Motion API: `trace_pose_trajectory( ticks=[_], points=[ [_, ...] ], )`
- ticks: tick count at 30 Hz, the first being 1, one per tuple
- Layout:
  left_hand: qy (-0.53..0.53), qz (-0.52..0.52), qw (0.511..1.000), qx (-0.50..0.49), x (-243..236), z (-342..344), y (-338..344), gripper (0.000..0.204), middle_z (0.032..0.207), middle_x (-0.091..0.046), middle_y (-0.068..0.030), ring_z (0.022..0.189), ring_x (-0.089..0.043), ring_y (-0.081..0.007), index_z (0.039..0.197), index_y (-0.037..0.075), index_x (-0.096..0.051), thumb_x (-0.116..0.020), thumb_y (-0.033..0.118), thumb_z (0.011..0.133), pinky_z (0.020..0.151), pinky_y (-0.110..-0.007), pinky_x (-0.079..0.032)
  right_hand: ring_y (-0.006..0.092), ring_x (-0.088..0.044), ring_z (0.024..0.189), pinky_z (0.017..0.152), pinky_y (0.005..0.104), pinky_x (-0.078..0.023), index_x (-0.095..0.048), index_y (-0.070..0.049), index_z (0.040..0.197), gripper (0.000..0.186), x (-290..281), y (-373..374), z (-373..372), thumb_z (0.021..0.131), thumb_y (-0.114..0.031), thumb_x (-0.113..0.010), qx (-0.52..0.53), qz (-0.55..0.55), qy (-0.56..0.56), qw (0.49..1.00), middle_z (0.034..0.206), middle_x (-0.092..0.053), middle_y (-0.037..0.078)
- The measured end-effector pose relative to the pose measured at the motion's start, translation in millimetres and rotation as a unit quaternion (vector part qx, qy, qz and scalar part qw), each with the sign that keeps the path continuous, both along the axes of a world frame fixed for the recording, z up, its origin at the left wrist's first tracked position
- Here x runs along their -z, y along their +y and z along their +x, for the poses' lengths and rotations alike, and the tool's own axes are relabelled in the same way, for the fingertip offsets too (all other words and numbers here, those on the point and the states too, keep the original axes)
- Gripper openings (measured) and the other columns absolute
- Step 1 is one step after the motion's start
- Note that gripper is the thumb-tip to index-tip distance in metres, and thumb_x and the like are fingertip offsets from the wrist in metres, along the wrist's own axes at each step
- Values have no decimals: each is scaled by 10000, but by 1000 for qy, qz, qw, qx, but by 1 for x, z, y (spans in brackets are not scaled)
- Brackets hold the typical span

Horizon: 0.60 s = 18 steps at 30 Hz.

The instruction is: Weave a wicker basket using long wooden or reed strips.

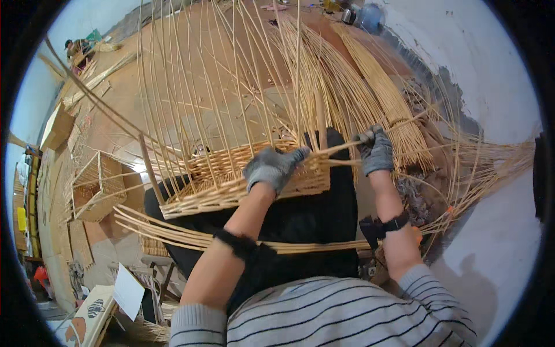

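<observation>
A half-woven wicker basket [248,194] rests across my lap, with tall upright rods [217,110] rising from it. My left hand [272,168], in a grey glove, is closed on the basket's near wall, thumb toward its right corner. Off that corner my right hand [377,151], also gloved, grips a pale wicker rod [341,147] that runs from the corner out past the hand. Thicker corner posts stand at the left [150,168] and right [321,118]. My left fingertips are partly hidden behind the woven wall.
Loose rods [173,233] lie across my lap below the basket. Bundles of long rods [381,95] spread over the floor ahead and right. A woven box frame [98,188] stands at left. A wall [474,52] rises at right; another person [78,51] sits far left.
</observation>
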State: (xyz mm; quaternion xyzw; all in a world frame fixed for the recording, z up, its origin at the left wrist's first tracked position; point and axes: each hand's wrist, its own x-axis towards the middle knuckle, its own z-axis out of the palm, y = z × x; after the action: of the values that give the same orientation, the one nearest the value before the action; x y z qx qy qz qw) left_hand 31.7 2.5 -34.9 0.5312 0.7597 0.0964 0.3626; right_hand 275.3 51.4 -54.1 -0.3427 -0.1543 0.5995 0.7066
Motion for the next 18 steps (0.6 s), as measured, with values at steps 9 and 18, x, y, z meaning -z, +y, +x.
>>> trace_pose_trajectory(
  ticks=[9,18],
  points=[
    [40,-17,997,-58,-26,5,15,725,1010,-639,-161,990,-596,-302,972,49,-668,-545,692,662,850,-377,-434,190,-530,495,547,377,-501,-488,-69,773,247,-96,-31,-81,917,-266,-450,-2,214,-493,844,581,-514,73],
    [258,314,881,241,55,32,-23,595,1115,-482,-114,1062,-466,-286,1278,114,-364,-548,207,721,844,-508,-313,174,-512,548,616,387,-517,-457,-87,728,189,22,-8,5,878,-178,-525,17,-100,-47,994,608,-487,20]
  ],
)
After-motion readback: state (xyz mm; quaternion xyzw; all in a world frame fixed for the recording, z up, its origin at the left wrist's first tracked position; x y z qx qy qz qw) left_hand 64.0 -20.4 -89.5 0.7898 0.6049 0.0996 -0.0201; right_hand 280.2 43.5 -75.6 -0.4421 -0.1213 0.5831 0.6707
